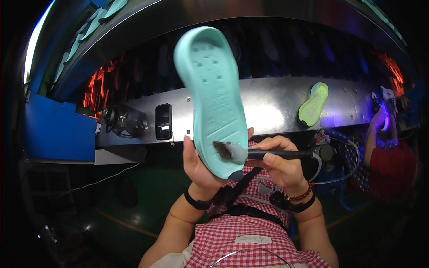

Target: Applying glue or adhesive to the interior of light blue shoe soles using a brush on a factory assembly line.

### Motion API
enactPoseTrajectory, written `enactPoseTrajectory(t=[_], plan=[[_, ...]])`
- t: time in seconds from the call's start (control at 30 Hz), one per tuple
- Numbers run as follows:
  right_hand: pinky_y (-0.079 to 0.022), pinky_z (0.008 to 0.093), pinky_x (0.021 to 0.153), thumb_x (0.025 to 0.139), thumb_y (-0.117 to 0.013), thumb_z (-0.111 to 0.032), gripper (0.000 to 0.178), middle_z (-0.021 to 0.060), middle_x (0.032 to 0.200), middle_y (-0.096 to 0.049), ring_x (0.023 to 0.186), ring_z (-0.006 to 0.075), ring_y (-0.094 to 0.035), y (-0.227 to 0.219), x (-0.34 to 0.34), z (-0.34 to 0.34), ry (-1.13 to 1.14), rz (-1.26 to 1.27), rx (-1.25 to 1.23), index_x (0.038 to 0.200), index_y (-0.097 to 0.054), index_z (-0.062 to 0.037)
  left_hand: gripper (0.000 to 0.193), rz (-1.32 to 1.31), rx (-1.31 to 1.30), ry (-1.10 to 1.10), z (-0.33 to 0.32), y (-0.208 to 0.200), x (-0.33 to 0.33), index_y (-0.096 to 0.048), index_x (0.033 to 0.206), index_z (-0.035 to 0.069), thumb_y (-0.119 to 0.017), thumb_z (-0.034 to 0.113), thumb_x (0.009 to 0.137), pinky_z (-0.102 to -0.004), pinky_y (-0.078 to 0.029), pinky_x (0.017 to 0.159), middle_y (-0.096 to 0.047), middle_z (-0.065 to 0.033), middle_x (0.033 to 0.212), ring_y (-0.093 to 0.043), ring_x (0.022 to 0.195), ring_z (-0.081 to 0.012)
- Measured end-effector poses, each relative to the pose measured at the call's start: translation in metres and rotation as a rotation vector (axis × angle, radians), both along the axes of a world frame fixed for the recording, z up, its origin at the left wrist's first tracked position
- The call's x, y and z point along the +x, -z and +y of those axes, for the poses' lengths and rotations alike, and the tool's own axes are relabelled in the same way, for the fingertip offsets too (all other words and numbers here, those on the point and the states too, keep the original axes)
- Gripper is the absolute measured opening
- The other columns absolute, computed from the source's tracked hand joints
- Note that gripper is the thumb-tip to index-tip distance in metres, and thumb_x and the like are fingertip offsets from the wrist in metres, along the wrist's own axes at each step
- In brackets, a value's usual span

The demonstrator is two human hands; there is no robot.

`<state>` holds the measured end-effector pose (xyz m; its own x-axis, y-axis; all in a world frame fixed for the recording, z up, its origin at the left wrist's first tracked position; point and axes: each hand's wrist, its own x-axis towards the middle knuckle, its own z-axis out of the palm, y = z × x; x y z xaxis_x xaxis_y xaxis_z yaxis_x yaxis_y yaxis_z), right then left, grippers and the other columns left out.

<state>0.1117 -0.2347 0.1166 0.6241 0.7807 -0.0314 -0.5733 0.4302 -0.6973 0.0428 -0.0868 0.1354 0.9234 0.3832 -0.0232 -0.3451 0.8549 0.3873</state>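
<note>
A mint-green shoe sole (214, 102) is held up in front of me, its hollowed face toward me and its dark-tipped end low. My left hand (199, 167) grips that low end from the left side and underneath. In my right hand (281, 163) is a brush with a black handle (286, 153). Its dark bristles (222, 150) press against the inside of the sole near the low end. A whitish, translucent collar sits between bristles and handle.
On the metal ledge (268, 105) lies a yellow-green sole (314, 105). A lidded glass jug (125, 121) and a black rectangular tray (163, 121) stand left. Behind is a dark conveyor with orange glow. At right, a co-worker's hands (382, 118) work under violet light.
</note>
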Motion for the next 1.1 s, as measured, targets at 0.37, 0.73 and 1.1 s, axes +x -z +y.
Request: enactPoseTrajectory(t=[0.37, 0.73, 1.1], plan=[[-0.05, 0.0264, 0.075, 0.071, -0.063, 0.006, 0.022, 0.0149, 0.093, -0.063, 0.085, 0.0184, -0.062, -0.031, 0.014, 0.0, -0.095, -0.746, -0.18, 0.093, -0.062, 0.0021, 0.069, 0.009, -0.024, 0.105, 0.011, 0.017, 0.006, -0.031, 0.133, 0.004, -0.027, 0.055, 0.087, -0.0541, -0.037, 0.093, -0.041, -0.0213, 0.127, -0.048, 0.109, -0.0399], [-0.051, 0.027, 0.071, 0.068, -0.067, 0.002, 0.02, 0.0152, 0.088, -0.065, 0.082, 0.0216, -0.064, -0.031, 0.03, -0.003, -0.107, -0.828, -0.186, 0.088, -0.065, 0.0009, 0.058, 0.11, 0.138, 0.148, 0.025, 0.016, 0.005, -0.033, 0.128, -0.001, -0.038, 0.04, 0.088, -0.0445, -0.043, 0.091, -0.049, -0.0209, 0.119, -0.054, 0.104, -0.0321], [-0.052, 0.0313, 0.074, 0.068, -0.068, 0.0, 0.019, 0.0149, 0.091, -0.065, 0.083, 0.0249, -0.065, -0.037, 0.037, -0.012, -0.211, -1.053, -0.232, 0.086, -0.065, 0.0001, 0.046, 0.387, 0.116, 0.633, 0.038, 0.001, 0.009, -0.043, 0.12, -0.006, -0.045, 0.028, 0.088, -0.0332, -0.05, 0.08, -0.056, -0.0185, 0.108, -0.06, 0.091, -0.0235]])
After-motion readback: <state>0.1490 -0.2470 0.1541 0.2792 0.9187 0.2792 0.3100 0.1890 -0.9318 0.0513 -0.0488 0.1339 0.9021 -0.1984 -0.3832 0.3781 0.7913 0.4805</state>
